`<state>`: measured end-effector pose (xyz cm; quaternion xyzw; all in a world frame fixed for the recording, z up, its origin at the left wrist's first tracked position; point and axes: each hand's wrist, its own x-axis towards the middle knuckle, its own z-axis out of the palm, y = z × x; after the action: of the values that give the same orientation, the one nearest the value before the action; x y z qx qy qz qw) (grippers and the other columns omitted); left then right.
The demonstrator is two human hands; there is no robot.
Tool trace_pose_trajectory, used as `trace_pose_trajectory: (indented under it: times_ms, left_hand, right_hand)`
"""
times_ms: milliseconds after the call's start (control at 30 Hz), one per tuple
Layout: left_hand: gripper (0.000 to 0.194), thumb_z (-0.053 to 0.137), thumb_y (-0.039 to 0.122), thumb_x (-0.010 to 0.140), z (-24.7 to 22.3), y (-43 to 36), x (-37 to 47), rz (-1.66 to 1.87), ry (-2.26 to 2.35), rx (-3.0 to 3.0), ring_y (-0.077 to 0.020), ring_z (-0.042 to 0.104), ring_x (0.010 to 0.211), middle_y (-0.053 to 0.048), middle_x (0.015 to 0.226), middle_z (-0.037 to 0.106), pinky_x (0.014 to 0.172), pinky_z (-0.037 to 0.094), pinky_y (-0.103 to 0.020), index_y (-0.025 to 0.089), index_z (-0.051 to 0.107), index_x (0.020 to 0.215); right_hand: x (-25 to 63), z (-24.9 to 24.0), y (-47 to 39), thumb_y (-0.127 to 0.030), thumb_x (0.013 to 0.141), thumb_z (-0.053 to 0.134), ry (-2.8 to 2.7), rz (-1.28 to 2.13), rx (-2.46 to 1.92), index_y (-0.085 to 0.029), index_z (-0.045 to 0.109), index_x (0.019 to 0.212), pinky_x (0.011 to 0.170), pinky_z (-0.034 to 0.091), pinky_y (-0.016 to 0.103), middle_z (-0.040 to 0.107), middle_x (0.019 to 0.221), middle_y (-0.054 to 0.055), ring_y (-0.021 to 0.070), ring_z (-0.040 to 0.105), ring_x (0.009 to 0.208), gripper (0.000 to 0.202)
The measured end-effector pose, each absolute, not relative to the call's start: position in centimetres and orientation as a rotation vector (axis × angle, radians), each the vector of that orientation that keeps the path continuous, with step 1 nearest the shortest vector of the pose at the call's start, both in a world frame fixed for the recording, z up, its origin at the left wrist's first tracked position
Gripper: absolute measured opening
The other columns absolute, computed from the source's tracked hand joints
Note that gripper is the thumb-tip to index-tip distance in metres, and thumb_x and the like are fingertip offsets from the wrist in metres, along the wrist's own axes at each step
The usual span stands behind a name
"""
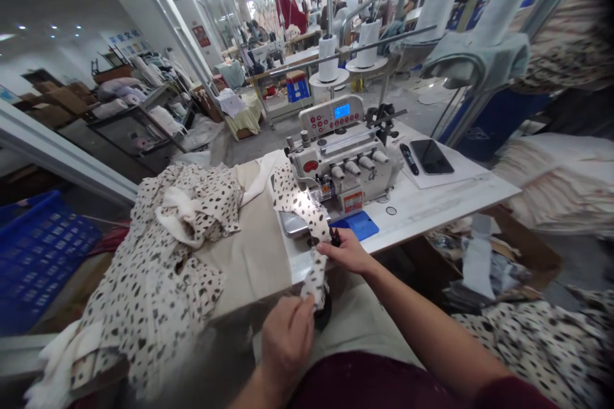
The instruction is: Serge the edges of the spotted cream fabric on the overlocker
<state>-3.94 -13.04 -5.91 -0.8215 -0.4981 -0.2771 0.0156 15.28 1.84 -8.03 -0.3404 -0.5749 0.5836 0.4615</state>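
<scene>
A strip of cream fabric with black spots (317,223) runs from under the presser area of a white overlock sewing machine (343,166) over the table's front edge. My left hand (288,335), closed in a pinch, holds the lower end of the strip below the table's edge. Higher up, my right hand (349,252) pinches the same strip between thumb and fingers, close to the machine's front plate. Something small and dark (334,238) shows at the right fingers; its kind cannot be made out. The machine's lamp lights the strip near the needle, which is hidden.
Spotted fabric (163,268) lies heaped on the table's left side. A black phone (432,156) and a marker (409,160) lie at right. Thread cones (328,57) stand behind the machine. A blue basket (41,255) is at far left, a scrap-filled carton (527,255) at right.
</scene>
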Motion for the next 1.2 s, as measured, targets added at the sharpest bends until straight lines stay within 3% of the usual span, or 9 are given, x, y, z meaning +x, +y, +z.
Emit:
trace_pose_trajectory:
  times_ms: [167, 333, 433, 567, 667, 733, 800, 933, 1200]
  left_hand:
    - [0.018, 0.053, 0.01, 0.088, -8.1, -14.1, -2.8, -0.794, -1.41, -2.796, -0.0192, 0.059, 0.077, -0.007, 0.085, 0.062, 0.068, 0.051, -0.032, 0.022, 0.064, 0.096]
    - [0.052, 0.06, 0.019, 0.087, -6.9, -9.9, -3.1, -1.258, -1.782, -2.586, -0.0263, 0.057, 0.114, -0.015, 0.125, 0.056, 0.095, 0.051, -0.045, 0.021, 0.043, 0.137]
    - [0.07, 0.063, 0.026, 0.087, -5.7, -7.7, -2.7, -1.362, -2.101, -2.704, -0.0203, 0.063, 0.099, -0.011, 0.117, 0.061, 0.086, 0.053, -0.037, 0.02, 0.028, 0.148]
    - [0.05, 0.064, 0.029, 0.086, -4.8, -6.9, -2.5, -1.192, -2.428, -2.882, -0.0127, 0.058, 0.066, 0.003, 0.077, 0.063, 0.065, 0.048, -0.027, 0.018, 0.044, 0.131]
    - [0.042, 0.07, 0.034, 0.081, -4.6, -6.9, -2.8, -1.021, -2.467, -2.864, -0.0129, 0.057, 0.06, 0.003, 0.074, 0.064, 0.059, 0.046, -0.026, 0.019, 0.051, 0.116]
    - [0.042, 0.071, 0.034, 0.081, -4.1, -6.3, -3.0, -1.074, -2.242, -2.732, -0.0159, 0.06, 0.068, -0.001, 0.083, 0.066, 0.063, 0.049, -0.029, 0.019, 0.053, 0.116]
    - [0.034, 0.066, 0.027, 0.084, -3.1, -5.1, -3.0, -1.193, -1.828, -2.598, -0.0205, 0.064, 0.085, -0.007, 0.095, 0.067, 0.077, 0.052, -0.035, 0.019, 0.057, 0.116]
    - [0.023, 0.058, 0.016, 0.088, -0.4, -1.5, -2.6, -1.131, -1.227, -2.655, -0.0236, 0.06, 0.111, -0.011, 0.113, 0.066, 0.098, 0.048, -0.042, 0.021, 0.064, 0.111]
    - [0.016, 0.058, 0.023, 0.09, 1.1, 1.7, -2.0, -0.984, -1.247, -2.715, -0.0241, 0.061, 0.112, -0.01, 0.114, 0.068, 0.099, 0.048, -0.044, 0.02, 0.066, 0.104]
  right_hand:
    - [15.2, -7.5, 2.0, -0.047, 0.076, 0.076, -1.475, 1.386, -0.806, -0.016, 0.064, 0.078, 0.063, 0.047, 0.027, 0.061, 0.071, 0.001, 0.0137, 0.053, 0.064, 0.034]
    - [15.5, -7.5, 1.8, -0.042, 0.072, 0.08, -1.484, 1.405, -0.739, -0.015, 0.066, 0.087, 0.068, 0.05, 0.028, 0.067, 0.079, 0.003, 0.0158, 0.059, 0.07, 0.034]
    - [15.5, -7.6, 1.7, -0.044, 0.074, 0.079, -1.437, 1.466, -0.697, -0.015, 0.067, 0.09, 0.068, 0.051, 0.029, 0.068, 0.08, 0.003, 0.0159, 0.06, 0.07, 0.036]
    - [15.4, -7.6, 1.8, -0.05, 0.072, 0.079, -1.408, 1.47, -0.747, -0.015, 0.066, 0.084, 0.063, 0.049, 0.027, 0.065, 0.075, 0.002, 0.015, 0.058, 0.065, 0.039]
    - [15.0, -7.7, 1.9, -0.051, 0.076, 0.076, -1.403, 1.418, -0.804, -0.015, 0.066, 0.081, 0.061, 0.047, 0.026, 0.062, 0.071, 0.001, 0.0136, 0.054, 0.063, 0.038]
    - [14.8, -7.6, 2.0, -0.051, 0.079, 0.073, -1.409, 1.39, -0.81, -0.015, 0.066, 0.081, 0.063, 0.047, 0.026, 0.063, 0.073, 0.001, 0.0138, 0.055, 0.064, 0.037]
    - [14.6, -7.6, 1.9, -0.052, 0.08, 0.072, -1.41, 1.378, -0.802, -0.015, 0.068, 0.082, 0.066, 0.048, 0.028, 0.065, 0.074, 0.001, 0.0147, 0.057, 0.066, 0.037]
    - [14.6, -7.3, 1.8, -0.055, 0.077, 0.074, -1.389, 1.357, -0.788, -0.015, 0.069, 0.083, 0.071, 0.05, 0.03, 0.067, 0.076, 0.002, 0.0168, 0.059, 0.07, 0.04]
    - [14.5, -7.1, 1.9, -0.053, 0.08, 0.072, -1.294, 1.344, -0.798, -0.016, 0.071, 0.091, 0.073, 0.05, 0.031, 0.067, 0.083, 0.003, 0.0175, 0.059, 0.074, 0.038]
